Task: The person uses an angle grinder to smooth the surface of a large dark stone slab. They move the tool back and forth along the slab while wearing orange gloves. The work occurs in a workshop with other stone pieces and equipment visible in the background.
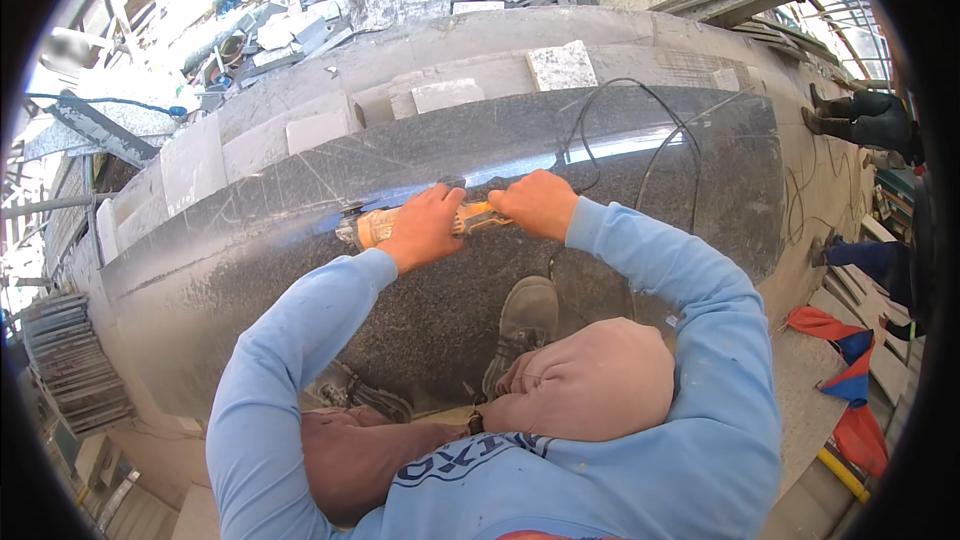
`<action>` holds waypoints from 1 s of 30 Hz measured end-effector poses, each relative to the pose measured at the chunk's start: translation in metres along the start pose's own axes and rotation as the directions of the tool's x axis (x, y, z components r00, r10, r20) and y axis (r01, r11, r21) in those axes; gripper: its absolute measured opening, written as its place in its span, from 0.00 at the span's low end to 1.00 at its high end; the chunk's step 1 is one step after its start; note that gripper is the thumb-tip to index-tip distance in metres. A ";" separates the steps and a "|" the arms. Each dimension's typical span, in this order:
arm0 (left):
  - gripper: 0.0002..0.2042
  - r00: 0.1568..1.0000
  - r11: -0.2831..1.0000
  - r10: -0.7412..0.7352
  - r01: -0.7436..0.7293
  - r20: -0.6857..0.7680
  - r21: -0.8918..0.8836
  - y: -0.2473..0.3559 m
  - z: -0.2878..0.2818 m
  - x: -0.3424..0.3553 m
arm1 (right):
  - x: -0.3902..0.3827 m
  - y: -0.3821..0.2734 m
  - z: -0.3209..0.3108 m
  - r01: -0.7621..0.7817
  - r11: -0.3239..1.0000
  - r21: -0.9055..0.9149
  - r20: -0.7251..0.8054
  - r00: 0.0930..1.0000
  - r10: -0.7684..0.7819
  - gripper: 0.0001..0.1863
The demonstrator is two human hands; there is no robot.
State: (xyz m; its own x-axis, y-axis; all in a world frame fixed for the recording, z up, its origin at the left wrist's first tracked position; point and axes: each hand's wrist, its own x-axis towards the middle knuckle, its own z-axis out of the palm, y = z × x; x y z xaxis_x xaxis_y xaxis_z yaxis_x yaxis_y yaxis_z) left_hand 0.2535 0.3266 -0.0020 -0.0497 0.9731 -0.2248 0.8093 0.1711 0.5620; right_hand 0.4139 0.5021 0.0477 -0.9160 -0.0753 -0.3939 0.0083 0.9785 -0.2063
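My left hand [425,228] grips the body of a yellow angle grinder [376,225], with its head at the left end low over a dark speckled stone slab [640,240]. My right hand [535,205] holds the grinder's rear end, fingers wrapped round it. The underside of the head is too small to make out. A glossy strip runs along the slab under and beyond the tool, and a black cable [668,140] loops over the slab to the right. My boot [527,315] rests on the slab below my right hand.
Pale stone blocks [560,65] line the slab's far side. Rubble [290,25] lies beyond. Stacked strips [70,350] stand at left. At right are two people's dark-clad legs [860,115] [865,265] and a red-blue cloth [850,380].
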 end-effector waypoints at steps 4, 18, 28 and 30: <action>0.34 0.999 0.999 0.022 -0.023 -0.041 -0.023 -0.002 0.000 -0.004 | -0.001 -0.005 -0.014 -0.023 1.000 0.006 0.037 0.999 0.023 0.08; 0.34 0.998 0.998 0.026 -0.029 -0.051 -0.047 -0.003 0.006 0.002 | -0.001 0.000 0.000 -0.014 1.000 0.012 -0.023 1.000 0.014 0.06; 0.35 0.988 0.990 0.094 -0.106 -0.126 -0.094 0.032 0.002 0.013 | -0.040 0.002 -0.042 -0.083 0.996 -0.024 0.088 0.993 0.085 0.06; 0.35 0.994 0.993 0.079 -0.085 -0.079 -0.083 0.033 0.002 0.015 | -0.040 0.005 -0.032 -0.079 0.997 -0.025 0.048 0.996 0.081 0.06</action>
State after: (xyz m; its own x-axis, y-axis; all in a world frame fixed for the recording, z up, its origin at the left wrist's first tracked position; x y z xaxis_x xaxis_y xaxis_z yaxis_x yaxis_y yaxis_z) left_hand 0.2804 0.3466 0.0118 -0.0319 0.9927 -0.1159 0.7589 0.0995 0.6435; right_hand 0.4374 0.5159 0.0913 -0.8922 -0.0052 -0.4516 0.0709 0.9859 -0.1515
